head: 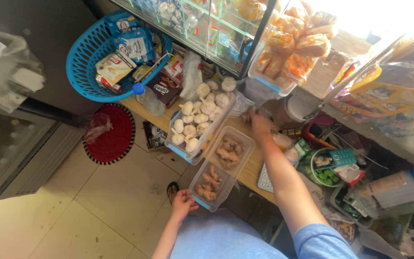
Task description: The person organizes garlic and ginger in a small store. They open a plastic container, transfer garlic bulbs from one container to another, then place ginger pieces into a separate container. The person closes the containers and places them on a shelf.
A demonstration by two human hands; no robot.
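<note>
My left hand (pixel 183 204) sits at 6 o'clock in the view, fingers (pixel 186 195) curled on the near corner of the clear tray of ginger (pixel 212 184), thumb on its rim, so clamped on that tray. The tray overhangs the near edge of the wooden tabletop (pixel 250 168). A second clear ginger tray (pixel 230 149) lies just beyond it at 12 o'clock, the two touching end to end. At 10 o'clock from that one, a longer clear tray of garlic bulbs (pixel 198 120) lies alongside, edges touching.

My right hand (pixel 259 123) is stretched out toward 1 o'clock, past the ginger trays, at the far side of the tabletop beside a crumpled clear plastic bag (pixel 243 103). It is blurred; cannot tell if those fingers are apart or together, or what they touch.

Above the right hand, a clear box of bagged orange snacks (pixel 288 52) stands against a glass display case (pixel 202 26). At 10 o'clock of the view, a blue plastic basket (pixel 80 62) holds packets, with a clear bottle with blue cap (pixel 147 98) just beside it. Right of my forearm, at 3 o'clock, a green bowl (pixel 324 177) with a calculator (pixel 339 157) over it. On the tiled floor (pixel 73 201) a red round mat (pixel 116 133) at 9 o'clock.
</note>
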